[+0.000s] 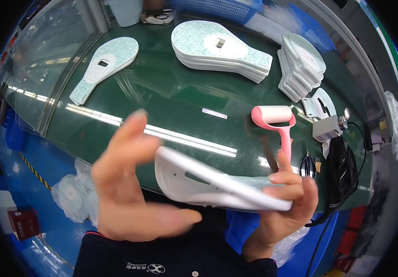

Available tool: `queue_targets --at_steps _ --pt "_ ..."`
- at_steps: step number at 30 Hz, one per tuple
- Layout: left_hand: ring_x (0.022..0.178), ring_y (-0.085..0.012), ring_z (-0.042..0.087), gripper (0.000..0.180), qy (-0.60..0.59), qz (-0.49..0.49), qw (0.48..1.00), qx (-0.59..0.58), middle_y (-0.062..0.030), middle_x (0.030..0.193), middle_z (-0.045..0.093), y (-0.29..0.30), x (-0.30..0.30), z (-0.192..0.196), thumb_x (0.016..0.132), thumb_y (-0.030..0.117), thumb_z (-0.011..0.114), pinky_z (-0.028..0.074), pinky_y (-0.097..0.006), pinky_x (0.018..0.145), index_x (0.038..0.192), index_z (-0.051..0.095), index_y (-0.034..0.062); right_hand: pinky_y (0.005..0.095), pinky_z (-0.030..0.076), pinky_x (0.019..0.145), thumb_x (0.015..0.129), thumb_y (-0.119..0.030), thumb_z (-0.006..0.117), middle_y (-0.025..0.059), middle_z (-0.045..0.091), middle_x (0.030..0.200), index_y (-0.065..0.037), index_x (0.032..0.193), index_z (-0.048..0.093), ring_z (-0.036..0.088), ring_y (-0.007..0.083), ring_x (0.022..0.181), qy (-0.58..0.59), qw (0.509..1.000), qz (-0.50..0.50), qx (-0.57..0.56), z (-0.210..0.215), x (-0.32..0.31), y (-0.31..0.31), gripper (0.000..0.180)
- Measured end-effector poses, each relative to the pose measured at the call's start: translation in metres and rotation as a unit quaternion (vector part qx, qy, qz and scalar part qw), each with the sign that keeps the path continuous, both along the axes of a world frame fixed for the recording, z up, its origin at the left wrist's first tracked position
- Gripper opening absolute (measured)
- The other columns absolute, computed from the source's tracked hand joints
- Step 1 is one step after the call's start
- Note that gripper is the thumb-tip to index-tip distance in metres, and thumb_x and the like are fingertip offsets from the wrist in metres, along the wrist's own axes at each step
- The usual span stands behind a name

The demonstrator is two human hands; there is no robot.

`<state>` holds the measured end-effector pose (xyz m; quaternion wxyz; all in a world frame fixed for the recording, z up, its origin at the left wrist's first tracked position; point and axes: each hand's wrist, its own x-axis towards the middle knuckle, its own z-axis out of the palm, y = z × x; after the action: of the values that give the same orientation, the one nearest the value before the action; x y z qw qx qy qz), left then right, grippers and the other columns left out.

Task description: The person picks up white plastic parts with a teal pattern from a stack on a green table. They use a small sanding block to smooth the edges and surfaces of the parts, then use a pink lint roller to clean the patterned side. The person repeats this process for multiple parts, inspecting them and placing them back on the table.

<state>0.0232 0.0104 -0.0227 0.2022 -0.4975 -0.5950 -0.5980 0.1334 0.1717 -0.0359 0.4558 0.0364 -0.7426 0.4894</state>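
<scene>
Right, white paddle-shaped plastic panel (217,184) sits in front of my chest, tilted almost edge-on, pale underside facing me, patterned face just showing along the top. My right hand (284,203) grips its narrow end, fingers curled over the top edge, thumb side under. My left hand (132,194) is spread wide by the rounded end, fingers blurred, thumb stretched below the panel; can't tell if it touches the panel. Beyond, on the dark green worktop (171,97): a pink-handled lint roller (275,122) with white roll just past my right hand. Far side, middle, a stack of matching patterned panels (220,51); a second stack (300,64) leans further right; a single panel (104,64) lies flat far left, well apart. Small grey metal device (328,127) and black cables (342,171) at the right edge.
</scene>
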Motion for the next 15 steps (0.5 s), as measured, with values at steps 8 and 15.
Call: queue_targets --at_steps 8,15 --pt "0.109 -0.0288 0.041 0.079 -0.170 -0.091 0.977 -0.089 -0.0230 0.108 0.047 -0.007 0.005 -0.003 0.050 0.019 0.078 0.013 -0.047 0.097 0.111 0.033 -0.0032 0.0554 0.033 0.086 0.066 -0.011 0.067 0.0022 0.052 0.068 -0.008 0.115 0.041 0.055 0.0187 0.079 0.023 0.926 0.002 -0.376 -0.013 0.005 -0.013 0.056" --pt "0.096 -0.0209 0.050 0.046 -0.035 -0.080 0.976 -0.201 -0.0066 0.080 0.062 -0.008 -0.002 0.019 0.059 0.022 0.073 0.014 -0.057 0.094 0.094 0.049 0.0041 0.0505 0.036 0.084 0.063 0.000 0.062 0.0092 0.059 0.071 -0.004 0.102 0.050 0.055 0.0248 0.080 -0.032 0.989 0.028 -0.143 -0.045 0.003 0.009 0.041"
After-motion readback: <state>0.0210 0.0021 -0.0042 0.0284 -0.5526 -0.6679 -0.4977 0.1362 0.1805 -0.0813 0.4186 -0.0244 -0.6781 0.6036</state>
